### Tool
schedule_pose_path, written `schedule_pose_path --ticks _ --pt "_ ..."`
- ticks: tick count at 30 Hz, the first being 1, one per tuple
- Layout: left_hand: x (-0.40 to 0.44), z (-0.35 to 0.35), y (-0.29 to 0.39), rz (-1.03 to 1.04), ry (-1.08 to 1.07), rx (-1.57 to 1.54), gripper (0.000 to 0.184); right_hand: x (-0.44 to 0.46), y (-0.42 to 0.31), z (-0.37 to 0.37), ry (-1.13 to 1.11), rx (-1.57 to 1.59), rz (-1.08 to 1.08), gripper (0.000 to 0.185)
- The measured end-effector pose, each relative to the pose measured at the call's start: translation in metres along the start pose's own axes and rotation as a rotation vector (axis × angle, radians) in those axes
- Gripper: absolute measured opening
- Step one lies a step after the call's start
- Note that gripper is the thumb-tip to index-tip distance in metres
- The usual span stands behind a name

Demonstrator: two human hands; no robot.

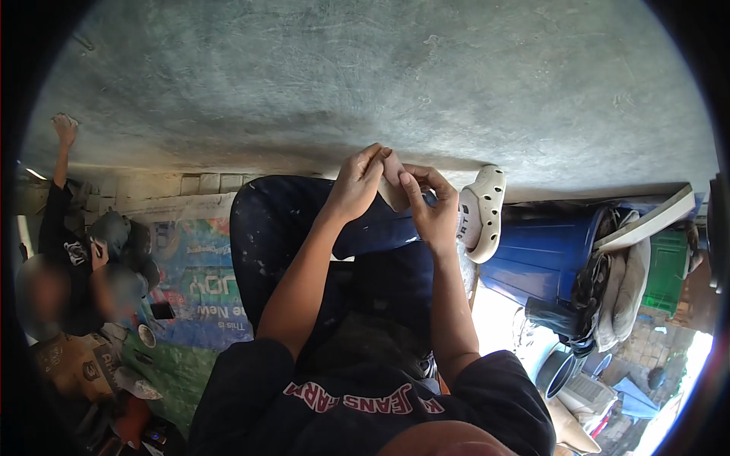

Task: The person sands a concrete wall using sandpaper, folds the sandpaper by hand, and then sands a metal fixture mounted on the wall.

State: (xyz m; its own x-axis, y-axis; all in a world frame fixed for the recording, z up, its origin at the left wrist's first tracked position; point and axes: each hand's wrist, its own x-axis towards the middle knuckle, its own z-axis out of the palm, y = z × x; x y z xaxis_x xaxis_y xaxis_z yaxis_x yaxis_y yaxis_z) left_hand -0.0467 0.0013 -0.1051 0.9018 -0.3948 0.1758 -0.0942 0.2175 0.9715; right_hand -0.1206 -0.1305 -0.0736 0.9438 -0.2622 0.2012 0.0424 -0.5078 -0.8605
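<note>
In front of my raised knee, both hands meet on a small folded brown sheet that looks like a piece of sandpaper (393, 186). My left hand (359, 182) pinches its upper left edge between thumb and fingers. On the other side, my right hand (432, 204) grips it with the thumb pressed on its face. A cream clog (493, 213) on my foot is just right of my right hand. Beyond the hands is a large grey plastered surface (395, 83).
At the left, a co-worker (65, 235) in dark clothes reaches a hand up to the grey surface. A printed banner (201, 281) lies between us. On the right are a blue barrel (536, 251), a green crate (664, 273), draped cloths and a dark bucket (557, 371).
</note>
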Motion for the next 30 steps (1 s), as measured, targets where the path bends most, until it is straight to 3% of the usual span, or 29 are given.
schedule_pose_path --ticks 3,4,6,9,13,15,18,19,20,21,22,23,24,25,26,28,30 --pt "0.009 -0.001 -0.014 -0.003 0.017 0.011 0.022 0.010 0.002 0.005 -0.037 0.116 0.063 0.027" --pt "0.011 -0.001 -0.021 0.000 0.014 0.009 0.022 0.013 0.017 0.011 -0.018 0.106 -0.033 0.024" --pt "0.016 0.001 -0.035 -0.092 0.054 0.050 0.027 0.019 0.016 0.012 -0.033 0.037 0.027 0.022" --pt "0.020 0.005 -0.049 0.030 0.063 0.203 0.035 0.020 0.022 0.013 -0.032 -0.047 0.086 0.019" --pt "0.025 0.011 -0.047 -0.091 0.135 0.172 0.047 0.010 0.027 -0.006 0.146 -0.071 0.069 0.021" --pt "0.033 0.003 -0.058 -0.167 0.188 0.048 0.032 0.011 0.014 -0.035 0.232 -0.127 0.057 0.020" --pt "0.037 0.009 -0.059 -0.122 0.267 0.129 0.032 0.018 -0.055 -0.064 0.014 -0.152 -0.042 0.032" --pt "0.037 -0.002 -0.074 -0.057 0.345 0.230 0.033 0.022 -0.078 -0.060 -0.102 -0.178 -0.106 0.039" --pt "0.034 -0.009 -0.101 0.117 0.260 0.143 0.033 0.025 -0.096 -0.046 -0.126 -0.232 -0.319 0.044" --pt "0.033 -0.025 -0.078 -0.257 0.034 0.664 0.033 0.027 -0.114 -0.027 -0.144 -0.243 -0.554 0.049" --pt "0.022 -0.018 -0.056 -0.311 0.217 0.743 0.033 0.029 -0.136 -0.013 -0.302 -0.288 -0.701 0.054" --pt "0.000 0.004 -0.035 -0.116 0.182 0.343 0.028 0.026 -0.157 0.006 -0.439 -0.319 -0.865 0.058" --pt "0.016 0.009 -0.068 -0.161 0.352 0.434 0.028 0.016 -0.181 0.029 -0.508 -0.208 -0.989 0.056" --pt "0.025 0.011 -0.086 -0.027 0.417 0.291 0.034 0.008 -0.203 0.046 -0.553 -0.114 -1.113 0.055" --pt "0.030 0.013 -0.101 0.134 0.438 0.151 0.050 -0.003 -0.226 0.058 -0.607 0.002 -1.183 0.055" --pt "0.024 0.001 -0.079 0.106 0.503 0.246 0.058 -0.032 -0.266 0.077 -0.666 0.049 -1.309 0.055" --pt "0.022 0.002 -0.053 -0.045 0.514 -0.020 0.065 -0.059 -0.290 0.095 -0.624 0.245 -1.438 0.050"
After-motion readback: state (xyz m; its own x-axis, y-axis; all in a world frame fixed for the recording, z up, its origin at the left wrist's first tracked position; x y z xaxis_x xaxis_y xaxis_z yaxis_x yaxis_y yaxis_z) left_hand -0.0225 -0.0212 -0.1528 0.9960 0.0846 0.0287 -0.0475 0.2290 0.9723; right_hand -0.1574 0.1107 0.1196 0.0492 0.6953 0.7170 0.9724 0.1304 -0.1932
